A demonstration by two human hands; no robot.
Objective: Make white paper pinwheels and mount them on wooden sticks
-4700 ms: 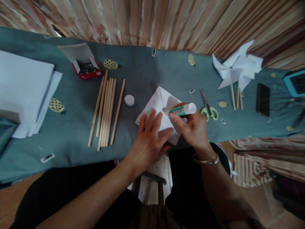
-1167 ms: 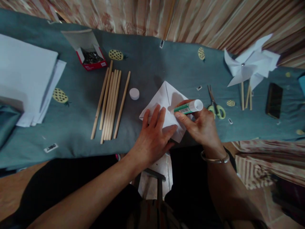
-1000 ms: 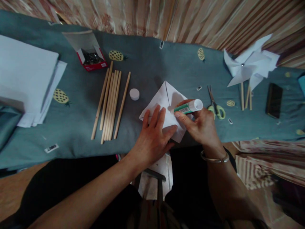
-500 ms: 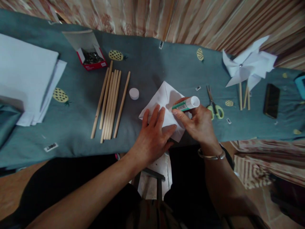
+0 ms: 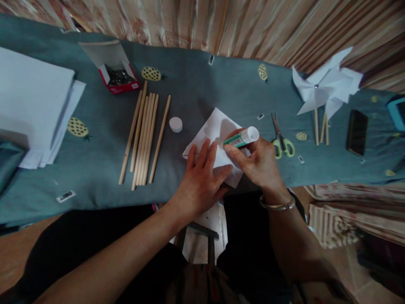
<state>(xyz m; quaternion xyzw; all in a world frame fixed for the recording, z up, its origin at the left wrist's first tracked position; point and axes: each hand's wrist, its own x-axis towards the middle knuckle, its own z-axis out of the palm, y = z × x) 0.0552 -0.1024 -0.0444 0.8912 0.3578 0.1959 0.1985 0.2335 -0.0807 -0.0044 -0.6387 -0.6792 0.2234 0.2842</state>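
Observation:
A square of white paper [image 5: 205,131] with lines across it lies turned like a diamond at the table's front edge. My left hand [image 5: 202,173] presses on it with fingers spread flat, covering its lower left part. In my right hand [image 5: 257,160] is a glue stick [image 5: 238,138], white and green, held at a slant with its lower end against the middle of the paper. The fingers hide part of the tube and its tip. To the left of the paper sits a round white cap [image 5: 176,124]. Green-handled scissors [image 5: 281,139] lie just right of my right hand.
Several wooden sticks [image 5: 146,139] lie left of the cap, with an open red box [image 5: 122,80] of small metal pieces behind them. White paper sheets [image 5: 34,93] are stacked at far left. White paper pinwheels [image 5: 325,82] on sticks and a dark phone [image 5: 357,132] lie at right.
The glue stick in my right hand has shifted slightly left over the paper. The whole view has also slid a little. My left hand stays flat on the sheet.

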